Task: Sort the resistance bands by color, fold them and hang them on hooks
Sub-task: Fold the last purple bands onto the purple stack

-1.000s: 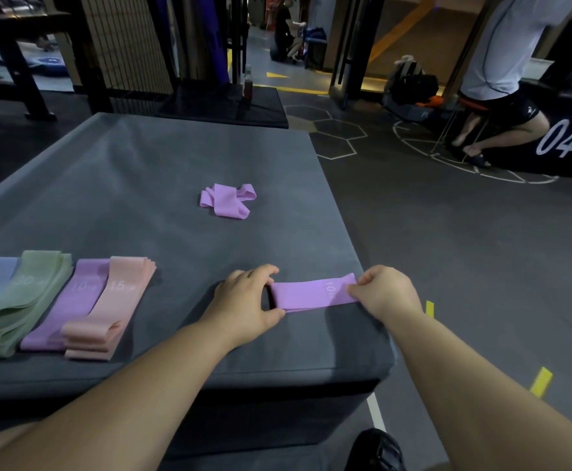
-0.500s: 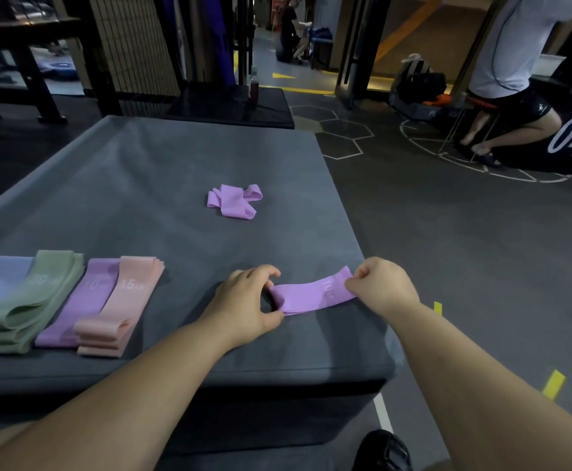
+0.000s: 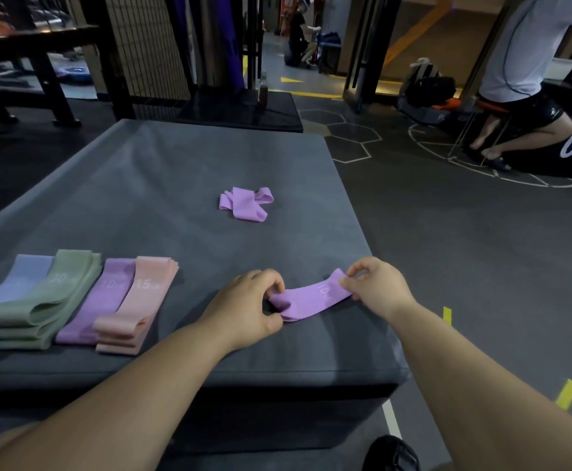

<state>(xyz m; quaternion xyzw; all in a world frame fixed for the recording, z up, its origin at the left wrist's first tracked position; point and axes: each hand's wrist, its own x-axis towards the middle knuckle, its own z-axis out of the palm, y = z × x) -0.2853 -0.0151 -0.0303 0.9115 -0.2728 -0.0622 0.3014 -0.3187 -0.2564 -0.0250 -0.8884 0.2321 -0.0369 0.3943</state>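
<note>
though slack, purple band between fingertips

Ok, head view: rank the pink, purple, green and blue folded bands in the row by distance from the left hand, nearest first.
From the left hand, pinching the held purple band:
1. Pink band, nearest on its left.
2. Folded purple band, next over.
3. Green band, further left.
4. Blue band, at the frame's left edge.
</note>
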